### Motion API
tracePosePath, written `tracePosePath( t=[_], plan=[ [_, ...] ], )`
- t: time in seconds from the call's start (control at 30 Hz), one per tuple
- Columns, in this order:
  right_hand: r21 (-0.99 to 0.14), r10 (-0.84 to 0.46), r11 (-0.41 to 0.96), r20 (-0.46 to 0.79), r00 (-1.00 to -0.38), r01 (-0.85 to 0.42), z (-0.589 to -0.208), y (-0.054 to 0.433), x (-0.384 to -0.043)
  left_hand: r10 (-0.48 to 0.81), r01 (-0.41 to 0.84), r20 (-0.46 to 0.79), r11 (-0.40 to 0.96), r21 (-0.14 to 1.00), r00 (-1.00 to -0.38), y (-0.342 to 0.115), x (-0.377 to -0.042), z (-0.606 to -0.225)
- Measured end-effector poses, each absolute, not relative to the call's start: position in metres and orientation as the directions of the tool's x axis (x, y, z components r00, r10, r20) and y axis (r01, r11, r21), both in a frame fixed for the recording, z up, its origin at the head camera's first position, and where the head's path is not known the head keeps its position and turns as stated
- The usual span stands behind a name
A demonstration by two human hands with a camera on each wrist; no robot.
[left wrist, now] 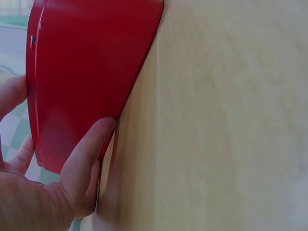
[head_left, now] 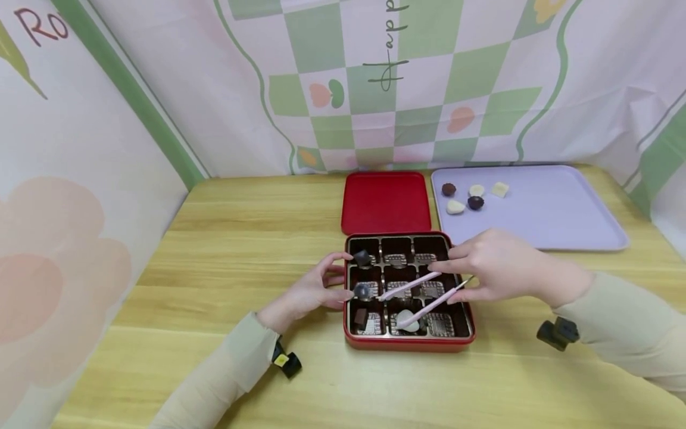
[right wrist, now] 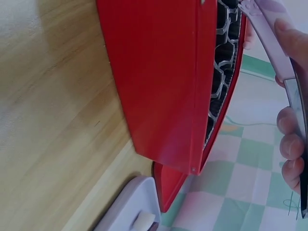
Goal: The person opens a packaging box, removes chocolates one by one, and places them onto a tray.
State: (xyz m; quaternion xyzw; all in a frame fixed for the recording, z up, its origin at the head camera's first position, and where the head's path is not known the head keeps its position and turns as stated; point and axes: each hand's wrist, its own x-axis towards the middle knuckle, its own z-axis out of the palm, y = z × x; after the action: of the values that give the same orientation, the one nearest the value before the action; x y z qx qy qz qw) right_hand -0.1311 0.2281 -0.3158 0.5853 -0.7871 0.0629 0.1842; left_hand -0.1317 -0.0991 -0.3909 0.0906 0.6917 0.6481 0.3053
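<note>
An uncovered red tin [head_left: 409,344] holds a dark tray divided into several compartments. My left hand [head_left: 311,286] touches the tin's left side, its thumb and fingers spread along the wall and rim. With my right hand [head_left: 495,268] I hold tongs [head_left: 435,305], metal with pink arms, over the tin. The tong arms stand apart; one tip overlaps a white chocolate [head_left: 409,322] in the front middle compartment. Down the left column sit a black cube-like chocolate [head_left: 362,258], a dark round chocolate [head_left: 362,291] and a brown block-shaped chocolate [head_left: 361,317].
Behind the tin lies a red lid [head_left: 386,202]. A lilac tray [head_left: 546,208] at the back right carries several white and dark chocolates, including a white square chocolate [head_left: 500,189]. A patterned cloth [head_left: 396,89] hangs behind the wooden table [head_left: 257,238].
</note>
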Motion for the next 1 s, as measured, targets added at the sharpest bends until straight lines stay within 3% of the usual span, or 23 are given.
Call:
tracePosePath(
  t=[0.3,1.0],
  plan=[
    [0.128,-0.917,0.271,0.335,-0.216,-0.954,-0.312,0.223,-0.129,0.521,-0.264,-0.3,0.145,0.954,-0.799,-0.099,-0.132,-0.392],
    [0.186,-0.943,0.278,0.238,-0.232,-0.942,-0.304,0.229,-0.13,0.517,-0.273,-0.309,0.148,0.951,-0.798,-0.098,-0.134,-0.391]
  ],
)
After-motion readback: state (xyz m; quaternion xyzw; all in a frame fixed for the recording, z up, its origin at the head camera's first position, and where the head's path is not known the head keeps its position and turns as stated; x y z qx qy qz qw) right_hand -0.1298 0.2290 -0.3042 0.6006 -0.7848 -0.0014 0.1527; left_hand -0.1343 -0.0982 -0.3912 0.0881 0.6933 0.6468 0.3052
